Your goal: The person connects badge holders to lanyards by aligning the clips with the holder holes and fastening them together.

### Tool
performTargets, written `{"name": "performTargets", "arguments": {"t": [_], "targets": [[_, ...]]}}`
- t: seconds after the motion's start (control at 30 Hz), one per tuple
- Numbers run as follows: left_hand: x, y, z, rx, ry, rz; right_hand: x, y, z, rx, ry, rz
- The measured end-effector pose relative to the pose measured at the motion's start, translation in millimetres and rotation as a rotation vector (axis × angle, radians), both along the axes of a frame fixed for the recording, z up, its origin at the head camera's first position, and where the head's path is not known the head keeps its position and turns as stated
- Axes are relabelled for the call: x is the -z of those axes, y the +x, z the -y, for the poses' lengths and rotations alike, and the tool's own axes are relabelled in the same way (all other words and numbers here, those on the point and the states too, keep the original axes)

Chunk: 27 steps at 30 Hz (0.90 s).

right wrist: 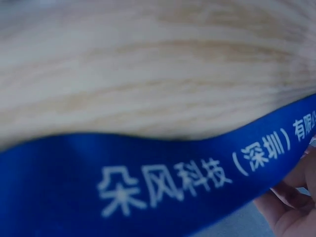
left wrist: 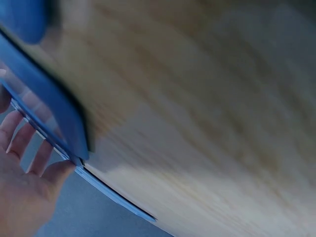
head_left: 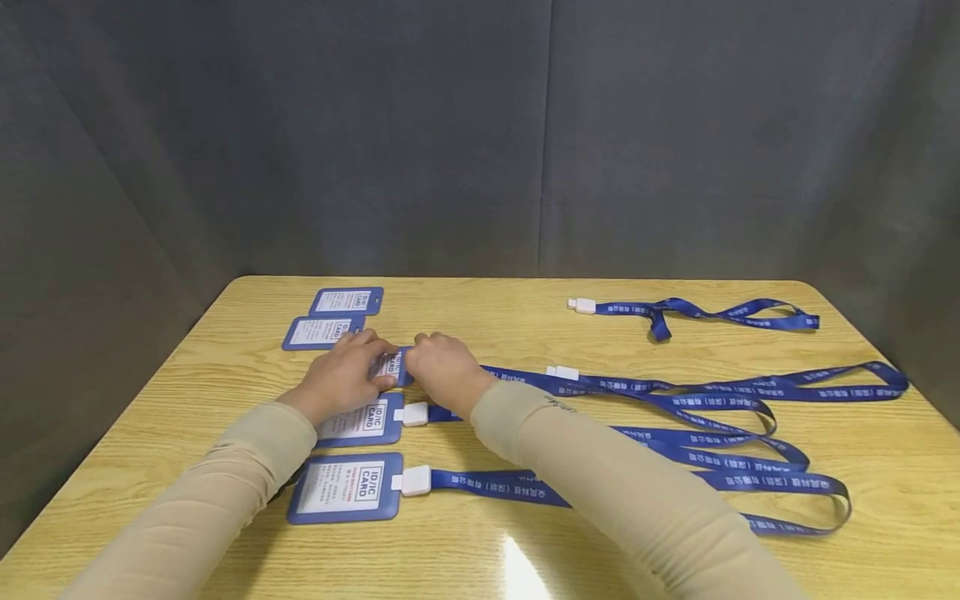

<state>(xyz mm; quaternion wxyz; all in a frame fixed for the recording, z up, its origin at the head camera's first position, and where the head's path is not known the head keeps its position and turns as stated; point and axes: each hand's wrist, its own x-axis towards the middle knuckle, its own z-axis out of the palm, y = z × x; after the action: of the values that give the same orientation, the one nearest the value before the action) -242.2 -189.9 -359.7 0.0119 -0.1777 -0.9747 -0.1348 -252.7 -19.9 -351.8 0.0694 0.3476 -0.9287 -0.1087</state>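
In the head view my left hand (head_left: 337, 377) grips a blue-framed ID card holder (head_left: 390, 367) by its left part, fingers over the far edge and thumb at the near one. My right hand (head_left: 444, 373) pinches at the holder's right end, with its fingers curled. A blue lanyard (head_left: 517, 379) with white lettering runs rightward from under that hand; its clip is hidden there. The left wrist view catches the left hand (left wrist: 32, 173) with its fingertips along a holder's edge. Lettered strap (right wrist: 163, 182) fills the lower right wrist view, beside the right hand (right wrist: 291, 210).
Nearer me lie two card holders (head_left: 345, 489) joined to lanyards by white clips (head_left: 415, 481). Two loose holders (head_left: 347, 301) lie at the back left of the wooden table (head_left: 465, 312). Another lanyard's clip (head_left: 562, 372) rests mid-table; a separate lanyard (head_left: 735, 314) lies back right.
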Motion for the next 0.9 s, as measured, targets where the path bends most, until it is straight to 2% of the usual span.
{"name": "performTargets", "arguments": {"t": [0.67, 0.9], "targets": [[1.8, -3.2, -3.3, -0.022, -0.05, 0.007, -1.5, -0.1, 2.5, -0.001, 0.005, -0.018], [-4.7, -1.4, -0.3, 0.027, -0.044, 0.005, -5.7, -0.6, 1.8, -0.026, 0.019, -0.024]]}}
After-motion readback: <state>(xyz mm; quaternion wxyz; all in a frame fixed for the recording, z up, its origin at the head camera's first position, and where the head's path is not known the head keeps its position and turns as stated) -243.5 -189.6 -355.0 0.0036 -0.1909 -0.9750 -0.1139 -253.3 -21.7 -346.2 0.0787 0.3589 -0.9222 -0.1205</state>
